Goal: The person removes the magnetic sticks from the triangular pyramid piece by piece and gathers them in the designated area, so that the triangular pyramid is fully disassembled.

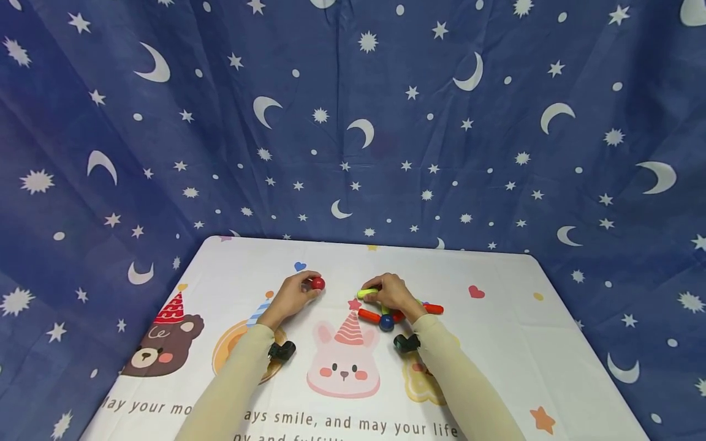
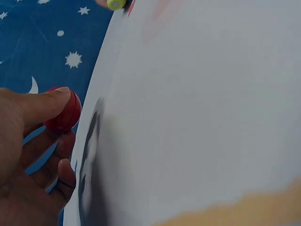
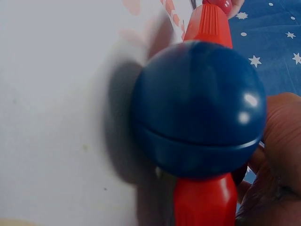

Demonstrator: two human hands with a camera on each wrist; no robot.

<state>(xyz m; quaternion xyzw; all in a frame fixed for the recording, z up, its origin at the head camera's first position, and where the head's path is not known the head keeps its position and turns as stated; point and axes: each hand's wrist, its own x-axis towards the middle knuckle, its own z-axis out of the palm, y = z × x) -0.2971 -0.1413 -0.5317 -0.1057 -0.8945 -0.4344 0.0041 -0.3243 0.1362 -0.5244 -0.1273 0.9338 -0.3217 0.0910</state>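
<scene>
While the red ball (image 1: 317,283) sits pinched between the thumb and fingers of the left hand (image 1: 292,295) just above the white printed tablecloth (image 1: 496,343), the right hand (image 1: 393,293) curls over a small build of sticks and balls, gripping a yellow-green stick (image 1: 366,293). Beneath that hand, red sticks (image 1: 368,315) meet at a blue ball (image 1: 387,322) resting on the cloth. Behind the table hangs a blue backdrop (image 1: 353,122) of moons and stars.

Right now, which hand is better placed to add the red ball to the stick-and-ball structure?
Left. The left hand already pinches the red ball, close beside the structure. The right hand is occupied, resting on the yellow-green stick above the blue ball.
</scene>
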